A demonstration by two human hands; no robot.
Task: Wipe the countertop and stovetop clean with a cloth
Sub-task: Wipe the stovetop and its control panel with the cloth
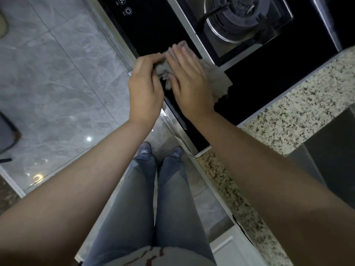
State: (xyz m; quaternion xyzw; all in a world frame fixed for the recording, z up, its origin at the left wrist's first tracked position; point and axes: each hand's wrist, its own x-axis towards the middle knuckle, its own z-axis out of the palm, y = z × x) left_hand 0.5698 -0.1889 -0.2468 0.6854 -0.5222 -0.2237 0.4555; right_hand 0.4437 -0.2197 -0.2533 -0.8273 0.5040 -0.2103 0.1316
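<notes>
Cloth (215,79) lies bunched on the black glass stovetop (259,73), near its front edge and short of the burner (236,18). Right hand (189,81) lies flat on it, fingers straight and close together; left hand (146,81) pinches a crumpled corner with curled fingers. Risk here: the cloth could slip off that front edge if the pinch tugs too hard (glass looks slick). It's pale grey, rumpled, fuzzy-edged, partly hidden under both hands.

bare forearms (80,189), grey jeans (172,198), blue shoes (145,148)
</notes>
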